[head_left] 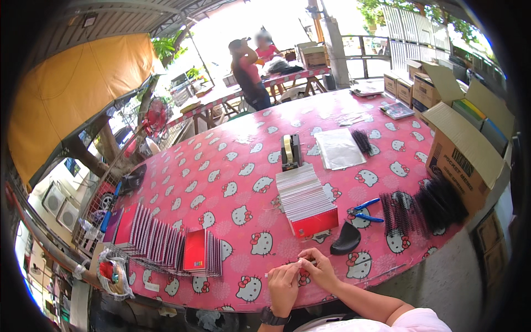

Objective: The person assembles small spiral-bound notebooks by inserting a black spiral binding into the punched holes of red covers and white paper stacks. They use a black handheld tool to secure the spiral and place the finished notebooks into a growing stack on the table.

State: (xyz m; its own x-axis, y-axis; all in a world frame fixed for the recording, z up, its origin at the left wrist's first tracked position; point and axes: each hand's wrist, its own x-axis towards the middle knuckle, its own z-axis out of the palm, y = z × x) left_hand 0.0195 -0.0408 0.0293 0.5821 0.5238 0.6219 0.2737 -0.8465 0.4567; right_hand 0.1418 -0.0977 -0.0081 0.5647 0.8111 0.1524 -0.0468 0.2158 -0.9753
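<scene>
My left hand (pixel 283 283), with a dark watch at its wrist, is closed near the table's front edge. Its fingertips meet those of my right hand (pixel 321 270), which is also closed. Something small and pale shows between them, too small to name. Just beyond lies a fanned row of red-covered notebooks (pixel 314 222). A black curved, wedge-shaped piece (pixel 345 239) rests to the right of it. Blue-handled pliers (pixel 367 218) lie a little farther off, beside black spiral binding coils (pixel 397 213). More red notebooks (pixel 196 250) stand in a leaning row on the left.
The pink patterned tablecloth (pixel 243 213) covers the long table. A tape dispenser (pixel 290 153) and a pile of clear plastic sheets (pixel 338 149) sit mid-table. An open cardboard box (pixel 459 157) stands at the right edge. Beyond, a person (pixel 250 74) stands by another table.
</scene>
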